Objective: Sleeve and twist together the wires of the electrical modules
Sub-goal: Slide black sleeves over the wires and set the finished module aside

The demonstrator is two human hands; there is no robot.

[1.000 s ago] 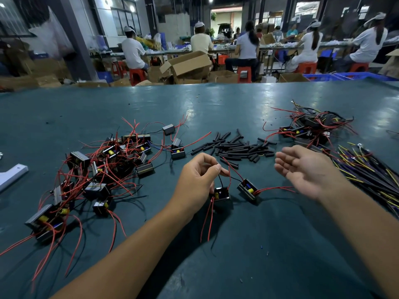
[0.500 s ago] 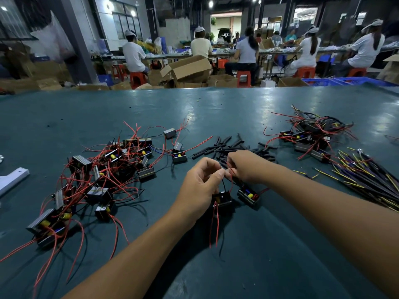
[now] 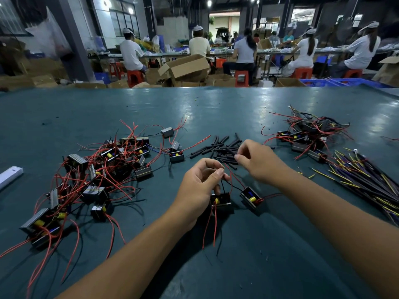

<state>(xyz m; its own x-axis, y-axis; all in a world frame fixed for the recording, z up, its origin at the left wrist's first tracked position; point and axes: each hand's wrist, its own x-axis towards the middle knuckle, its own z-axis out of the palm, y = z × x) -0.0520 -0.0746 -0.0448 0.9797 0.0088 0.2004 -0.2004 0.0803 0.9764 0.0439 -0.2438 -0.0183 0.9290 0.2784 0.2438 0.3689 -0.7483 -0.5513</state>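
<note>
**Right hand left the pinch and went to the sleeve pile**

Half a second before, both my hands were knuckle to knuckle over the wire ends. At this moment my right hand (image 3: 259,160) had drawn off and up to the near edge of the pile of black sleeves (image 3: 218,149), its thumb and forefinger closed in a pinch at the pile; whether a sleeve was already between them I could not tell. My left hand (image 3: 203,182) stayed where it was, fingers curled and thumb pressed to forefinger on the wire ends of the two modules. The near module (image 3: 220,201) lay just under that hand, and the second module (image 3: 250,197) sat just beside it to the right, its red wire rising to my pinch.

I took this to mean the ends were gathered and the sleeve came next, with the twist not yet made.

For room, the green table (image 3: 216,266) lay open between my forearms and on toward me. To my left lay the tangle of unworked modules (image 3: 97,173), well apart from my wrist. To my right, the bundle of yellow and dark wires (image 3: 367,175) lay near my forearm, and a second heap of modules (image 3: 308,134) sat beyond it, so a wide sweep that way risked snagging.
</note>
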